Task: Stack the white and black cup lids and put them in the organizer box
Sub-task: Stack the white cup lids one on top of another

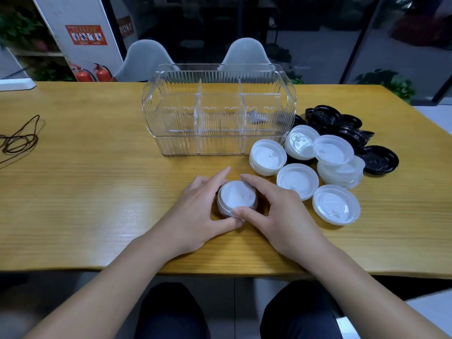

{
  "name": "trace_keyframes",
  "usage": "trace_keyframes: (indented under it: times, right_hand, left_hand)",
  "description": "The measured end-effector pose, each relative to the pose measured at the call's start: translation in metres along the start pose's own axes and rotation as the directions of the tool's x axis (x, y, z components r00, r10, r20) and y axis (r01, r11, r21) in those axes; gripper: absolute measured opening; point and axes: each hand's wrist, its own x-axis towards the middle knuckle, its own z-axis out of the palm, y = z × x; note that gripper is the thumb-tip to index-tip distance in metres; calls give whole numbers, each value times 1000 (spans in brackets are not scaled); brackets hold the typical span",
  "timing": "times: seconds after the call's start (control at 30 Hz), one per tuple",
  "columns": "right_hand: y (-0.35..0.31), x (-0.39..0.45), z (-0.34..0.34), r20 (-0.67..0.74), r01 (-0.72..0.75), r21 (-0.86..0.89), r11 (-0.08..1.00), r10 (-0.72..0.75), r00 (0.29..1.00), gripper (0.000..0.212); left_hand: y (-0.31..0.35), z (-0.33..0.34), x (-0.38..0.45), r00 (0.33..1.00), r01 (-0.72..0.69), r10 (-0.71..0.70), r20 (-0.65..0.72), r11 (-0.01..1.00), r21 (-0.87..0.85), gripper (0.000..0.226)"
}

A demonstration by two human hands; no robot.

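Both hands close around a short white stack [236,200] of lids standing on the table [97,192]. The left hand [203,214] cups its left side, thumb at the near rim and forefinger stretched past the far edge. The right hand [276,214] grasps the right side, thumb pressed on the near rim and fingers curved over the far side. Just right of the grip lie more white lids [318,167], some single and some nested, all rim up. Beyond those, farther right, sits a heap of black lids [342,128]. Straight past the grip stands the clear organizer [217,111], three compartments, no lids in it. A dark cord [19,140] lies well to the left.
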Motion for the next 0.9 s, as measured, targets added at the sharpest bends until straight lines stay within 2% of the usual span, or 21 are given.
trace_keyframes:
  times: [0.17,0.27,0.33,0.43,0.53,0.6,0.77,0.9]
  right_hand:
    - [1,-3,2,14,31,17,999,-32,999,69]
    - [3,-9,0,39,88,-26,996,-87,995,67]
    - [7,-12,-5,-24,132,-110,985,-135,991,61]
    - [22,-12,-16,-216,174,-330,928,-254,943,42]
    - [40,-12,-28,-285,79,-554,829,-278,917,29]
    - [48,-14,-31,-292,22,-620,784,-257,921,24]
    - [58,-18,-27,-303,31,-644,764,-292,907,13]
    - [58,-18,-25,-320,37,-642,765,-312,895,14]
  left_hand:
    - [2,-1,-4,1000,-7,8,-28,1000,24,96]
    - [1,0,-5,999,-26,27,-42,999,38,95]
    - [0,-1,-4,998,-22,23,-56,999,27,99]
    - [0,-1,-4,999,-10,10,-54,1000,-2,104]
    - [2,-1,-3,998,5,-7,-58,999,-33,97]
    - [3,0,-3,997,11,-14,-71,999,-41,92]
    - [3,1,-4,996,4,-7,-85,999,-35,88]
    - [1,2,-4,996,-10,8,-92,1000,-28,88]
